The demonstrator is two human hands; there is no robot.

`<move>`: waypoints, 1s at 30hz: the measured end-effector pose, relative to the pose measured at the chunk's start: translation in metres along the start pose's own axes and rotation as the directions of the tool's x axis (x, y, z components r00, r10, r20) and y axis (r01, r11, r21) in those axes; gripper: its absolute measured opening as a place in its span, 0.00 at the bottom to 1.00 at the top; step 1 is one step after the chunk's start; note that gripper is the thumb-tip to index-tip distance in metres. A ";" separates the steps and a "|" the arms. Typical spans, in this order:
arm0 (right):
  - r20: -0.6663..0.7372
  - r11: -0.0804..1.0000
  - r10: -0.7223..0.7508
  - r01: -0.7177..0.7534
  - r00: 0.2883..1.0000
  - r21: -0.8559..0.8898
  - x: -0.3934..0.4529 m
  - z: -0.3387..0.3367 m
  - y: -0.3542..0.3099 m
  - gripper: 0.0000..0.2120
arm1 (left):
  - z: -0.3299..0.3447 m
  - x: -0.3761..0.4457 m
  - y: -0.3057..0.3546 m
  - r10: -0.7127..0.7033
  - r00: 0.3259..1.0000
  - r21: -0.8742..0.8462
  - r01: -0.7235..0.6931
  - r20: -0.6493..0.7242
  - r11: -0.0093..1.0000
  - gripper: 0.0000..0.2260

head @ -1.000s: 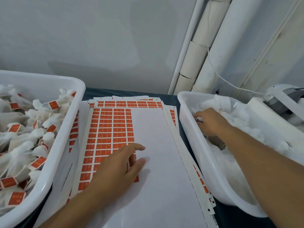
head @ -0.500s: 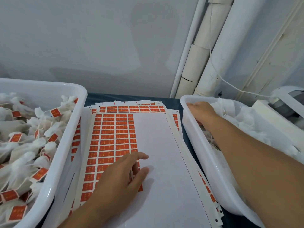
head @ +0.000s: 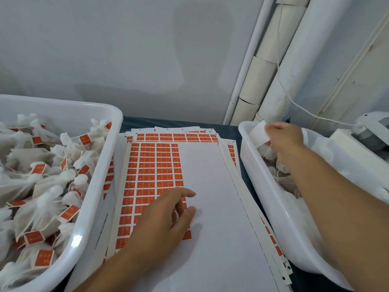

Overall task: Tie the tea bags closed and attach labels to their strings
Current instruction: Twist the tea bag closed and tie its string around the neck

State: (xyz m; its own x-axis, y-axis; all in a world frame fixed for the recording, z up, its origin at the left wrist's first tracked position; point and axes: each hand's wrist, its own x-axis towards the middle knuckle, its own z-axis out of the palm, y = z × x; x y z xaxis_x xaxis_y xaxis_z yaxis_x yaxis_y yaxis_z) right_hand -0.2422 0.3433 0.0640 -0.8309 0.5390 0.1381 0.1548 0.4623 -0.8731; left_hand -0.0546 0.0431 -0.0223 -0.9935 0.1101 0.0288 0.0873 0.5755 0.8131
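A stack of label sheets (head: 210,207) lies between two white bins; orange labels (head: 153,169) fill the top sheet's left part, its right part is bare backing. My left hand (head: 166,224) rests on the sheet at the edge of the orange labels, fingers loosely bent, thumb and forefinger close at a label. My right hand (head: 284,138) is at the far left corner of the right bin (head: 265,199) and pinches a white untied tea bag (head: 260,133), its string hanging below. The left bin (head: 99,186) holds several tied tea bags with orange labels (head: 39,168).
White pipes (head: 282,66) and a thin white cord run up the wall behind the right bin. A white device (head: 370,131) and a white box stand at the far right. The table is dark blue under the sheets.
My right hand moved from the middle of the right bin to its far left corner and lifted a tea bag out of the pile. My left hand stayed on the label sheet.
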 end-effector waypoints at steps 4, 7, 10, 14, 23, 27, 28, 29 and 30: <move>0.021 0.999 -0.005 0.006 1.000 -0.047 0.000 -0.011 0.012 0.10 | -0.001 -0.003 0.001 0.003 1.000 -0.043 -0.003 0.004 0.999 0.08; 0.054 0.985 -0.043 0.052 0.998 -0.165 -0.004 -0.018 0.017 0.18 | 0.000 -0.004 0.000 0.000 1.000 -0.068 0.000 -0.002 0.998 0.08; 0.110 0.944 -0.121 0.149 0.987 -0.296 -0.009 -0.026 0.015 0.17 | 0.001 -0.005 -0.001 -0.019 1.000 -0.075 0.018 -0.010 0.997 0.09; 0.179 0.878 -0.210 0.266 0.961 -0.397 -0.012 -0.039 -0.001 0.16 | 0.003 -0.006 -0.002 -0.030 0.999 -0.086 0.029 -0.018 0.996 0.09; 0.290 0.885 -0.192 0.293 0.938 -0.362 -0.004 -0.067 -0.037 0.10 | 0.001 -0.004 -0.001 -0.003 1.000 -0.069 0.002 -0.014 0.998 0.08; 0.381 0.912 -0.093 0.232 0.920 -0.338 -0.004 -0.069 -0.026 0.11 | -0.001 -0.005 0.001 0.008 1.000 -0.065 -0.008 -0.015 0.998 0.07; 0.410 0.895 -0.056 0.227 0.910 -0.383 -0.004 -0.070 -0.020 0.11 | -0.001 -0.005 0.001 0.015 1.000 -0.056 -0.016 -0.015 0.998 0.07; 0.429 0.872 -0.024 0.229 0.903 -0.433 -0.005 -0.071 -0.014 0.11 | -0.001 -0.005 0.001 0.026 1.000 -0.047 -0.026 -0.015 0.999 0.07; 0.436 0.851 0.007 0.224 0.900 -0.475 -0.006 -0.071 -0.007 0.12 | -0.001 -0.006 0.001 0.034 0.999 -0.043 -0.035 -0.017 0.998 0.06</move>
State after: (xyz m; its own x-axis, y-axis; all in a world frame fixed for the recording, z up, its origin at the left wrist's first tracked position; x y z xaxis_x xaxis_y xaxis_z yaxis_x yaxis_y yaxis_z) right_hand -0.2001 0.3869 0.1031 -0.9797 0.1812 -0.0861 0.2000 0.8486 -0.4899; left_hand -0.0492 0.0419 -0.0207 -0.9910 0.1158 0.0665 0.1187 0.5360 0.8358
